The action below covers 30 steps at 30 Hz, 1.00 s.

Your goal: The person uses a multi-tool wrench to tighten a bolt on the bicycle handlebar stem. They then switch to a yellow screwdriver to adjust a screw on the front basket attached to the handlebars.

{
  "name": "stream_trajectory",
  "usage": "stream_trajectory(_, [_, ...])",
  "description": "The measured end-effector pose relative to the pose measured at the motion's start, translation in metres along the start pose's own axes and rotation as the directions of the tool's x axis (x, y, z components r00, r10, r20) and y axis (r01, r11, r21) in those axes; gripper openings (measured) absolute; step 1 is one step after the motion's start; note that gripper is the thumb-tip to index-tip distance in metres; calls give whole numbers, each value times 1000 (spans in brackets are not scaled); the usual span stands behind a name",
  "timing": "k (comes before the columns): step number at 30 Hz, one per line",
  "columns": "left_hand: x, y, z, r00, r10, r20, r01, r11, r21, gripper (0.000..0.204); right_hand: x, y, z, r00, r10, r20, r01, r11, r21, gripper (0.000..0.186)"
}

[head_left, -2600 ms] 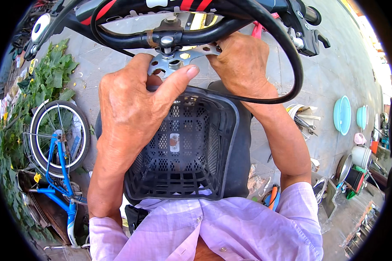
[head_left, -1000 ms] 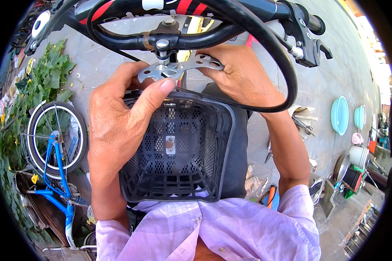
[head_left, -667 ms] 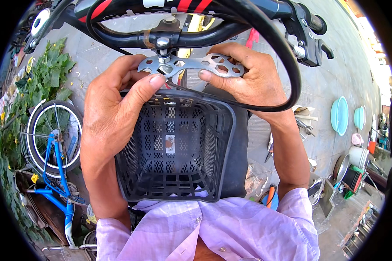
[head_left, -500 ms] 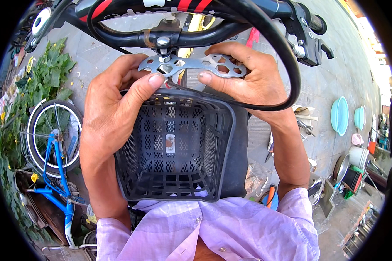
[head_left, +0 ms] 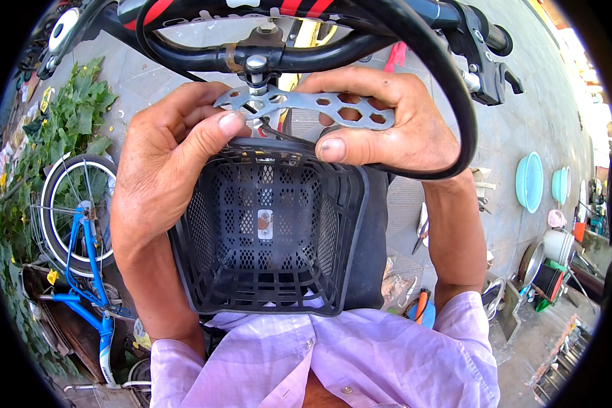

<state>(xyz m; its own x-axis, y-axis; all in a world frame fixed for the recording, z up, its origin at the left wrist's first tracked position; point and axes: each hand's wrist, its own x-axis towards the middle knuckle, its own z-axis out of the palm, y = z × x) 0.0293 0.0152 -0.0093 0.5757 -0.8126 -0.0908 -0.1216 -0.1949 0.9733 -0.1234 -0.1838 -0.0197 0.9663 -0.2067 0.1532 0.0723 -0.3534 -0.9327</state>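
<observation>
Silver spanner (head_left: 299,100) bridges left fingers (head_left: 192,96) and right fingers (head_left: 350,79), apparently touching.

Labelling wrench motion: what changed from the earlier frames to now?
The right end of the flat wrench swung toward the body. The right hand came nearer too, its thumb now apart from the wrench's edge. The left hand shifted left. The bolt and black basket roughly stayed put.
</observation>
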Motion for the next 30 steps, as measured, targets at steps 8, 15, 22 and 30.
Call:
stream_trajectory(8, [0,3,5,999,1,-34,-3,999,-52,36,-1,11,2,997,58,-41,-61,994,-92,40])
stream_trajectory(15, [-1,1,8,997,12,-82,-16,999,-47,35,1,16,1,1000,2,-31,-5,994,-106,45])
stream_trajectory(22, [0,3,6,999,1,-45,-4,997,-72,36,1,19,2,999,42,-10,-42,999,-30,44])
stream_trajectory(30, [6,1,-3,998,20,59,-15,996,-86,38,0,8,0,997,78,4,-78,996,41,49])
